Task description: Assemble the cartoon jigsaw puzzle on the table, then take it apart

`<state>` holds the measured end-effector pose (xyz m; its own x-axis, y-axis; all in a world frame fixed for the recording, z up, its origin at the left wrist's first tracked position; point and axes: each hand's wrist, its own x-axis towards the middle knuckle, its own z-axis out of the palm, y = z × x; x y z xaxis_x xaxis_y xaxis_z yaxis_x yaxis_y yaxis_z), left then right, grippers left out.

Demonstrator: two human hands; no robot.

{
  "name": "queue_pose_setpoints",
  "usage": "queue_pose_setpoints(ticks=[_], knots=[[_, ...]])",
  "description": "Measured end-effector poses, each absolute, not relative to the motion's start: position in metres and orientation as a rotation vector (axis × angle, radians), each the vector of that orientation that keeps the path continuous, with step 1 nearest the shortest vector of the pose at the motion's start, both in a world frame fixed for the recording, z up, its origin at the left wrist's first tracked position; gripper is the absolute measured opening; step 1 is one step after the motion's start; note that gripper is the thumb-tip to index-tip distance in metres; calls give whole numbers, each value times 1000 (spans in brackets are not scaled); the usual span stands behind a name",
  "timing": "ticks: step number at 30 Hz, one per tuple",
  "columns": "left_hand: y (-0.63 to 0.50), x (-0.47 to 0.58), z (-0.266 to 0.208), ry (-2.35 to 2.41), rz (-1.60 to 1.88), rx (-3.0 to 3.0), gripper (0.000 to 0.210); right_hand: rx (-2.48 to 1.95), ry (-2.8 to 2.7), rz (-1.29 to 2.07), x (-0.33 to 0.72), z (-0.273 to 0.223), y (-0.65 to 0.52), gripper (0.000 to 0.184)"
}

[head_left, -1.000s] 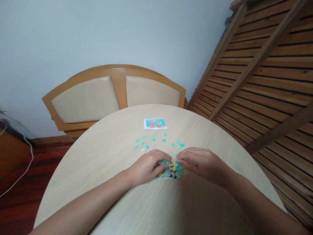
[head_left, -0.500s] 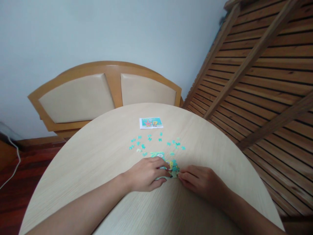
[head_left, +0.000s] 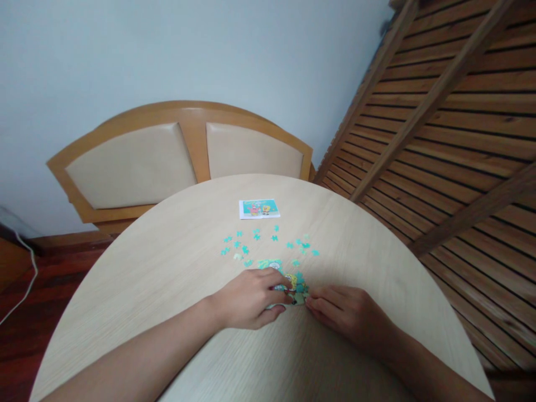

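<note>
Work appears partly complete. One joined section of the jigsaw [head_left: 298, 288] lies flat on the table [head_left: 167, 268], printed figures visible; loose pieces [head_left: 245, 249] lie unplaced, mostly beyond its far edge in left and right groups, with a picture card [head_left: 259, 209] farther off. The section sits partly beneath the left hand [head_left: 253, 298], whose fingers are spread across its left part. The right hand [head_left: 341, 307] is at its near right corner, fingertips drawn together; whether they pinch a piece cannot be told.
</note>
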<state>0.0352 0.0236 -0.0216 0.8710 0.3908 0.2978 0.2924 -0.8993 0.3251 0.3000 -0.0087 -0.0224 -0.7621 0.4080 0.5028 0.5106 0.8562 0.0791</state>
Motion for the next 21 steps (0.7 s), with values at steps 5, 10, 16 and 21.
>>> queue_pose_setpoints(ticks=[5, 10, 16, 21], knots=[[23, 35, -20, 519, 521, 2777, 24, -667, -2563, -328, 301, -22, -9, 24], [23, 35, -21, 520, 533, 2777, 22, -671, -2580, -339, 302, -24, -8, 24], [23, 35, -19, 514, 529, 2783, 22, -671, -2577, -225, 301, -25, -4, 20], [23, 35, -18, 513, 513, 2790, 23, -678, -2564, -124, 301, -24, -2, 19]])
